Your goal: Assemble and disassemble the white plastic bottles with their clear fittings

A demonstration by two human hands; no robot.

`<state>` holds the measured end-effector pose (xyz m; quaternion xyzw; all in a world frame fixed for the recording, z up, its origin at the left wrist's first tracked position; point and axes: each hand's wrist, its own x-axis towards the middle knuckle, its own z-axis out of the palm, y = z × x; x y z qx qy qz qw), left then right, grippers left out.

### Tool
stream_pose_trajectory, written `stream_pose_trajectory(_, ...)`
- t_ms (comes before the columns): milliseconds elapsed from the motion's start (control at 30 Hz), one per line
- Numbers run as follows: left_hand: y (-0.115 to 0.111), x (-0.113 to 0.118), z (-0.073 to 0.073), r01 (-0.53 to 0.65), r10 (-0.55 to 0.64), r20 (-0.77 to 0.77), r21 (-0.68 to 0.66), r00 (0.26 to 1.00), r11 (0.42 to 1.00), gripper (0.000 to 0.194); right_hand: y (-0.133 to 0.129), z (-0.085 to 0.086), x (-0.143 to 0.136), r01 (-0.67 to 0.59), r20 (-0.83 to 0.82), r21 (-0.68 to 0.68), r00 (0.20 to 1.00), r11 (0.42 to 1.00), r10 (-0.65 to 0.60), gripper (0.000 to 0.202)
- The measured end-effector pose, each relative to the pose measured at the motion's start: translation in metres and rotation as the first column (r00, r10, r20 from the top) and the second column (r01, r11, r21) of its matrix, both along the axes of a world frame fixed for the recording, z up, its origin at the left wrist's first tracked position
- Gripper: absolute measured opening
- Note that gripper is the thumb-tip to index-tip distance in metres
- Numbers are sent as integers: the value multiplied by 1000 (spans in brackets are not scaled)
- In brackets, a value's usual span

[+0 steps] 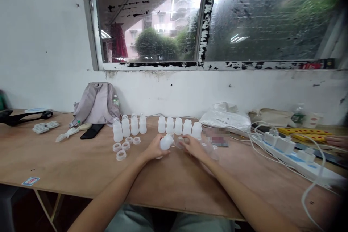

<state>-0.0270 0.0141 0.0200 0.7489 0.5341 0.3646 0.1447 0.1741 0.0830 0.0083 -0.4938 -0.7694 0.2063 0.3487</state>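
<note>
My left hand is closed around a small white baby bottle, tilted with its nipple end toward the right. A clear dome cap is pinched in the fingers of my right hand, just beside the bottle and apart from it. More clear caps lie by my right wrist, partly hidden. Beyond my hands stands a row of white bottles without caps. To the left, several capped bottles stand upright, with several translucent collar rings in front of them.
A grey backpack leans on the wall, a black phone before it. On the right are a white plastic bag, a power strip with loose cables, and a yellow object near another person's hand.
</note>
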Motion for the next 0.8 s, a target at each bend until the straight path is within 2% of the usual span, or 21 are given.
stream_pose_trajectory(100, 4, -3, -7, 27, -17, 139, -69, 990, 997, 50, -2, 4, -1, 52, -86, 176, 996, 983, -38, 30)
stream_pose_trajectory(167, 4, -1, -8, 71, -39, 240, -123, 970, 990, 54, -5, 10, -2, 59, -252, 167, 967, 984, -15, 32)
stream_pose_trajectory(267, 0, 1, -5, 178, -115, 350, -153, 930, 972, 44, -8, 18, -2, -12, -543, 78, 838, 997, 53, 40)
stream_pose_trajectory(367, -3, 0, 0, 302, -209, 478, -125, 853, 945, 38, -11, 24, -1, -86, -719, 30, 691, 996, 82, 48)
stream_pose_trajectory(500, -2, -2, -1, 420, -161, 702, -213, 693, 882, 48, -13, 23, -2, -212, -792, 6, 596, 977, 134, 43)
stream_pose_trajectory(600, -1, -2, -5, 586, -147, 803, -282, 578, 760, 51, -15, 21, -4, -309, -801, -20, 575, 951, 169, 39)
stream_pose_trajectory(700, 1, -3, -9, 706, -148, 871, -268, 468, 655, 55, -18, 21, -6, -349, -802, -40, 570, 936, 178, 37)
stream_pose_trajectory(800, 3, -5, -10, 725, -89, 913, -254, 398, 640, 54, -21, 23, -6, -371, -807, -47, 562, 927, 184, 37)
